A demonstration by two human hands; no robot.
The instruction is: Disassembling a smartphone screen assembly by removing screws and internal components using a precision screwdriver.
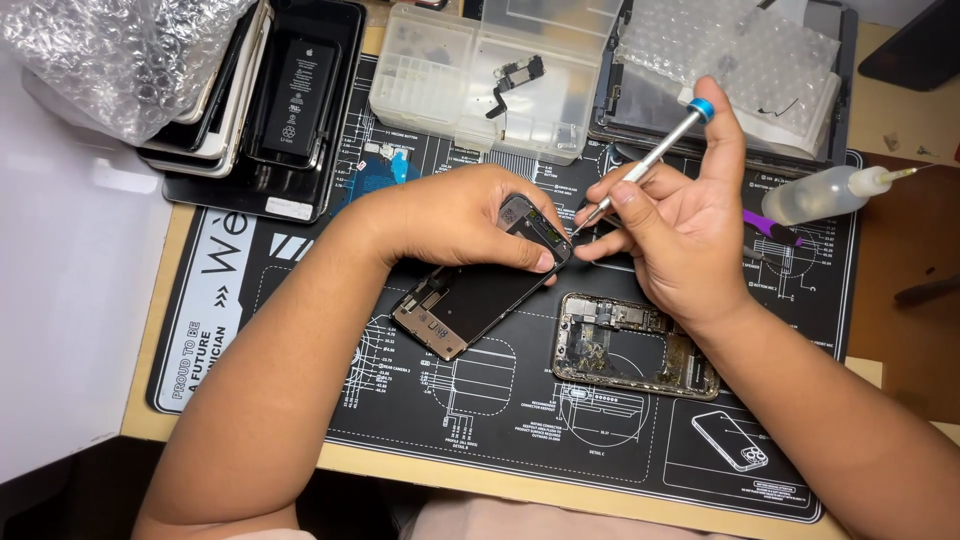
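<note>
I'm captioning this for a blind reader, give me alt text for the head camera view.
A left hand steadies a detached phone screen on a black repair mat while the right hand works a blue-capped screwdriver at its top edge. An opened phone frame lies beside it.

dark phone screen (470,295) (tilted) on printed black mat (300,400)

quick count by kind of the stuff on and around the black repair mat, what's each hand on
Silver screwdriver with blue cap, in right hand: 1
Black phone screen panel, held by left hand: 1
Gutted metal phone frame: 1
Clear plastic parts tray: 1
Clear squeeze bottle with needle tip: 1
Black phone battery: 1
Total: 6
</note>
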